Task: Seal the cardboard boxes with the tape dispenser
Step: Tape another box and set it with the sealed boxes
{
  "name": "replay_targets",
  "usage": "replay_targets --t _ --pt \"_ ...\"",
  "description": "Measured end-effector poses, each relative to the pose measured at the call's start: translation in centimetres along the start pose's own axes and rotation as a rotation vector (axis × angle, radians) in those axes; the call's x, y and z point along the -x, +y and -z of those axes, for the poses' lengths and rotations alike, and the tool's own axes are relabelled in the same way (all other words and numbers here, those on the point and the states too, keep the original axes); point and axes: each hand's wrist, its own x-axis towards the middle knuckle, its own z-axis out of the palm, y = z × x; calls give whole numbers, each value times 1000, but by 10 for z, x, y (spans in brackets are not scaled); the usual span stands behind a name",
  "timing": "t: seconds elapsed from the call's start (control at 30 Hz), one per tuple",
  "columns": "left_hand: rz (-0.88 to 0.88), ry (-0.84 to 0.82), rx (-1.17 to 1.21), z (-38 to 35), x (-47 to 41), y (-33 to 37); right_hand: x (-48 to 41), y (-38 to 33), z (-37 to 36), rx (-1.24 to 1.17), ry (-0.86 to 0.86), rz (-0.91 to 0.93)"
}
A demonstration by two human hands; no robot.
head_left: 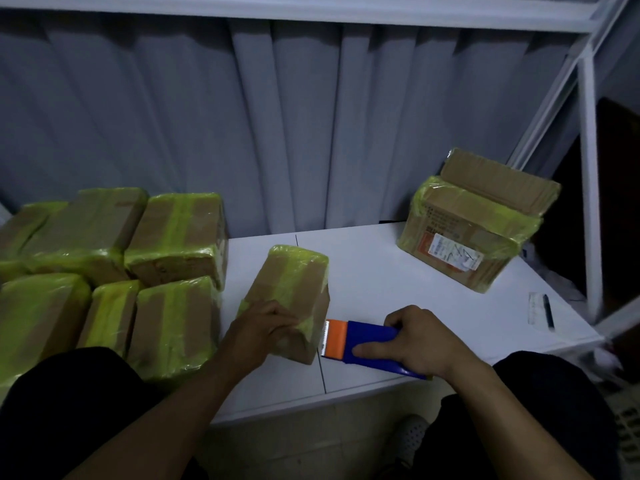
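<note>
**At the Table's Near Edge, Tape Meets a Box Corner**

At six o'clock on the white table [381, 289], we start from our fingers. Those of our left hand [266, 327] curl over the near end of the small box [294, 289], clamping it so it cannot slide while tape is drawn across; the thumb is hidden. Our right hand [419, 341] wraps the blue body of the tape dispenser [367, 344], fingers bent over its far side and thumb laid flat along the near side, a grip that steers the orange toothed end. That end points to nine o'clock and sits just beside the box's near right corner; whether it touches, we cannot tell. Green tape covers the far end, the near corner and a band along the top, so we judge this a last strip or a cut.

Farther out, at nine o'clock, the taped boxes [104, 271] stand packed together, out of the working space. At one o'clock a larger box [474, 230] stands apart with a flap raised, likely awaiting its turn. At three o'clock a pen [548, 311] lies by a paper slip [535, 306].
</note>
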Motion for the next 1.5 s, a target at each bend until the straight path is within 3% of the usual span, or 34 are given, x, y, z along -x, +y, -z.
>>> replay_targets --t 0.17,0.27,0.93,1.4,1.5 --pt "42 -113 112 4 -4 9 -9 12 -2 111 38 -60" --pt "-31 -66 171 1 2 4 -19 9 -16 209 29 -68" --pt "240 47 115 -2 -2 30 -66 -5 -56 306 -43 -56" --pt "181 -3 47 8 -5 46 -56 -20 -71 603 168 16" --pt "219 -28 21 10 -4 48 -60 -20 -66 511 165 -69"
